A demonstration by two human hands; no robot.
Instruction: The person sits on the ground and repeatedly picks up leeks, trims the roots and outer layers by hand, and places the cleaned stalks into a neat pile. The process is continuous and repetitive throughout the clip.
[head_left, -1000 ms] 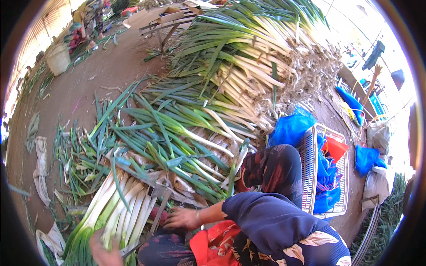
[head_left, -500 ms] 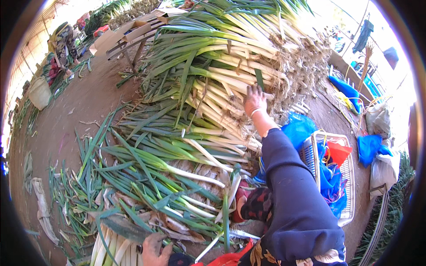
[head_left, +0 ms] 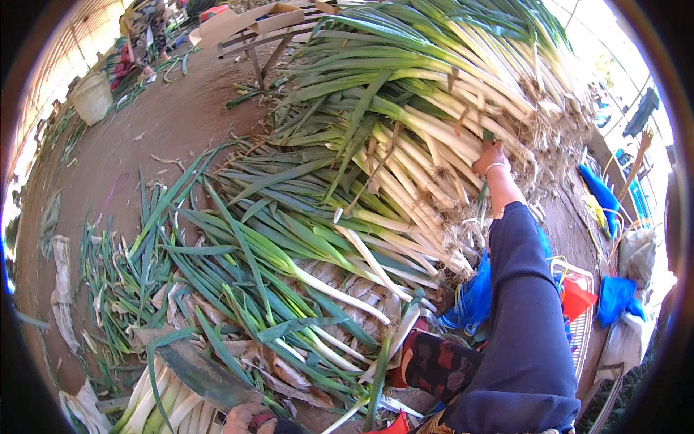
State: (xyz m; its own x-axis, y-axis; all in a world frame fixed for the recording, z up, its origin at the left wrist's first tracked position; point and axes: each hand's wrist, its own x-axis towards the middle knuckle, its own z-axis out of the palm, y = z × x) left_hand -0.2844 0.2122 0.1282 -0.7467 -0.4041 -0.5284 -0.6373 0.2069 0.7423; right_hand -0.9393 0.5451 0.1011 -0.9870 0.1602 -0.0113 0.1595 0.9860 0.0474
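A large heap of leeks point(head_left: 441, 137) lies with green tops to the left and rooty white ends to the right. My right hand point(head_left: 491, 157) reaches into the white ends, fingers curled round a flat dark-green strip point(head_left: 488, 135) that looks like a leek leaf; it shows above and below the hand. At the bottom edge, my left hand point(head_left: 249, 418) is partly cut off. Its fingers look closed at the end of a broad, dark-bladed knife point(head_left: 206, 376), the handle hidden. Beneath the blade are trimmed leeks point(head_left: 163, 401), white stalks side by side.
Loose leeks point(head_left: 282, 282) and cut leaves point(head_left: 119, 289) cover the ground in front of me. A white plastic basket point(head_left: 585, 289) with a red item stands right of my arm, beside blue netting point(head_left: 470, 296). A low bench point(head_left: 267, 36) and another person point(head_left: 142, 32) are farther off.
My view has swung left, so the heap sits farther right. My right hand's fingers, spread before, are now curled round the green strip. My left hand sits lower, nearer the bottom edge.
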